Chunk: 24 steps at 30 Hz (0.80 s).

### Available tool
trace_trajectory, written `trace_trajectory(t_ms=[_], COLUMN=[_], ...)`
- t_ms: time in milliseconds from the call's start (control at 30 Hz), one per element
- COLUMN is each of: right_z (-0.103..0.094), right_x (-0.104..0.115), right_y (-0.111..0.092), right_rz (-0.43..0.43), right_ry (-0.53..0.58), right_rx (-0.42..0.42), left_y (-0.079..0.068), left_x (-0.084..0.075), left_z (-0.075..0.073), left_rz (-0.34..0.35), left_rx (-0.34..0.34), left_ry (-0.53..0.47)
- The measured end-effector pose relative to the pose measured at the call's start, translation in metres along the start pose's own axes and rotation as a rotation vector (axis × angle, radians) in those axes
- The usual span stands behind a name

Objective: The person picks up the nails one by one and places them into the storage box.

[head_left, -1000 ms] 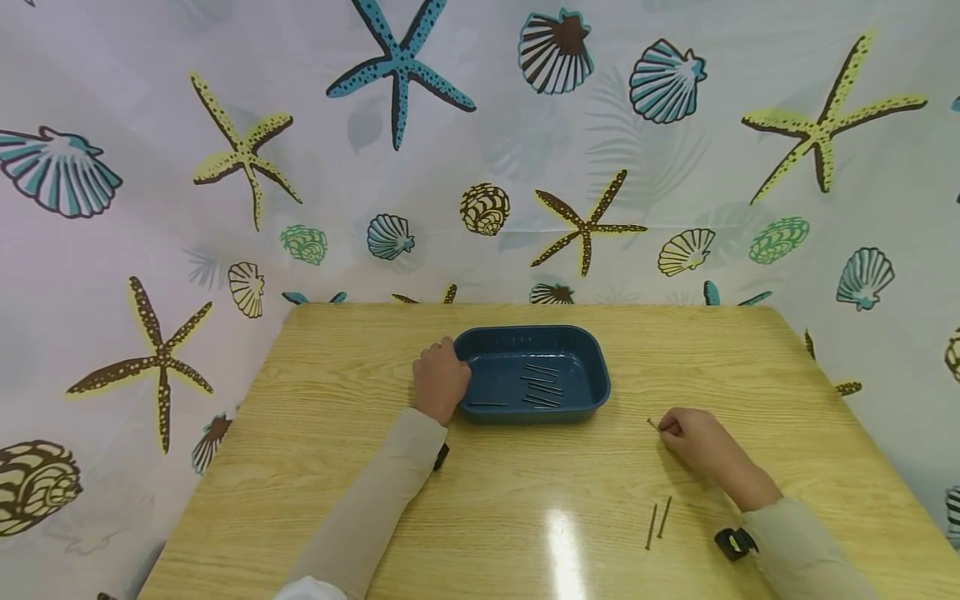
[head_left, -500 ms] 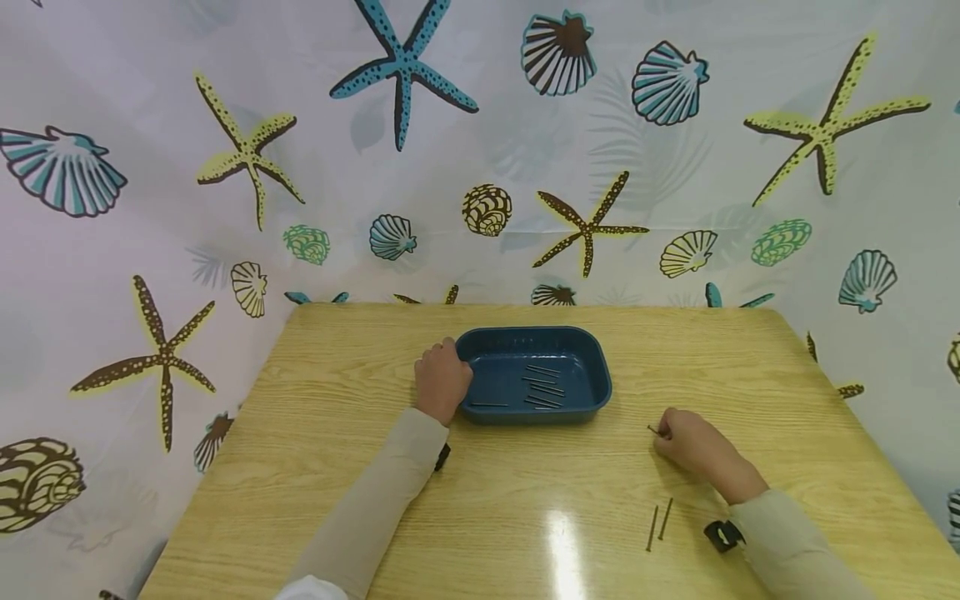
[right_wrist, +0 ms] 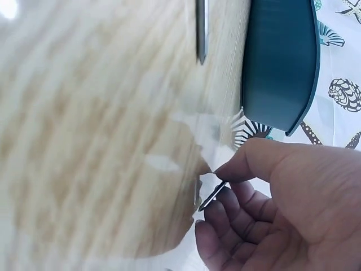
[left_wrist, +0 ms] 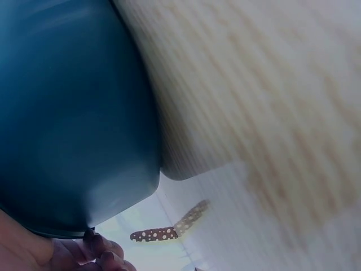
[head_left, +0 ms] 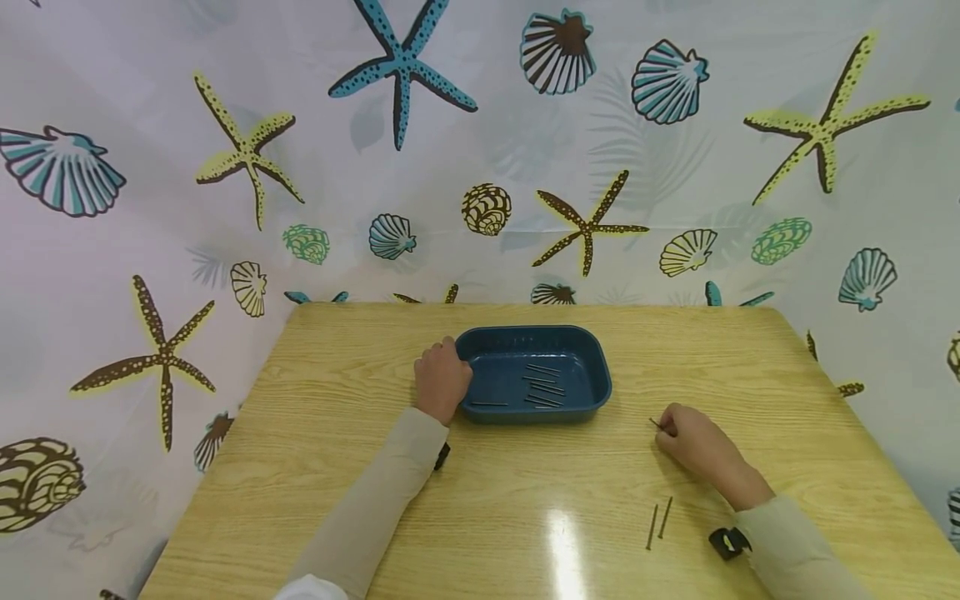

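My left hand [head_left: 442, 379] grips the left rim of a dark blue rectangular tray [head_left: 536, 417]; the left wrist view shows the tray's outer wall [left_wrist: 79, 124] with curled fingers [left_wrist: 107, 254] at its edge. Several thin nails [head_left: 543, 388] lie inside the tray, most toward the right, and one nail [head_left: 490, 404] lies apart near the front left. Right of the tray, my right hand [head_left: 697, 442] pinches a single nail [right_wrist: 213, 196] between thumb and fingers, low over the table. The nail's head end [head_left: 652, 422] sticks out to the left of the fingertips.
Two nails [head_left: 652, 527] lie side by side on the wooden table [head_left: 360, 367], nearer the front than the right hand. A white curtain [head_left: 480, 142] printed with starfish and shells surrounds the table at the back and sides.
My right hand has shifted slightly left, and the pinched nail tilts a little differently between the fingers. The left hand and tray stay in place.
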State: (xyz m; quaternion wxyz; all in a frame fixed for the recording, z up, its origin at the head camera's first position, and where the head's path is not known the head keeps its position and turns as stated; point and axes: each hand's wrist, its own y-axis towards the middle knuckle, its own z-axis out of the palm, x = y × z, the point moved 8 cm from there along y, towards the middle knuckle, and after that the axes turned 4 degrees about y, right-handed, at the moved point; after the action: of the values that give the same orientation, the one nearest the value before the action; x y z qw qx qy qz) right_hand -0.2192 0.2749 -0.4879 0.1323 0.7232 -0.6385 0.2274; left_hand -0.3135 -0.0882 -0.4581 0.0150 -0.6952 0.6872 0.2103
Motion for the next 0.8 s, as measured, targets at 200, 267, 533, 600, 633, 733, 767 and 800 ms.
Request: trace_trajectory(t_ms=[200, 267, 533, 600, 633, 733, 767, 800], right_z=[-0.009, -0.014, -0.038, -0.042, -0.044, -0.048, -0.049, -0.05], right_x=[0.005, 0.008, 0.029, 0.034, 0.037, 0.047, 0.05, 0.053], right_y=[0.001, 0.001, 0.006, 0.007, 0.008, 0.009, 0.01, 0.01], right_rz=[-0.038, -0.059, -0.161, -0.183, -0.195, -0.224, -0.232, -0.239], right_ry=[0.035, 0.05, 0.087, 0.083, 0.083, 0.083, 0.085, 0.083], right_rx=[-0.037, -0.058, -0.148, -0.163, -0.169, -0.18, -0.181, -0.183], left_y=[0.0, 0.0, 0.0, -0.001, -0.001, -0.002, -0.002, -0.002], left_x=[0.0, 0.0, -0.001, -0.001, -0.001, -0.001, -0.001, -0.001], left_z=[0.0, -0.001, -0.001, -0.002, -0.002, -0.003, -0.004, -0.004], left_rz=[0.003, 0.006, 0.008, 0.008, 0.007, 0.008, 0.008, 0.008], left_rx=[-0.009, -0.015, -0.014, -0.013, -0.012, -0.012, -0.011, -0.009], left_ry=[0.011, 0.014, 0.021, 0.022, 0.02, 0.011, 0.007, 0.003])
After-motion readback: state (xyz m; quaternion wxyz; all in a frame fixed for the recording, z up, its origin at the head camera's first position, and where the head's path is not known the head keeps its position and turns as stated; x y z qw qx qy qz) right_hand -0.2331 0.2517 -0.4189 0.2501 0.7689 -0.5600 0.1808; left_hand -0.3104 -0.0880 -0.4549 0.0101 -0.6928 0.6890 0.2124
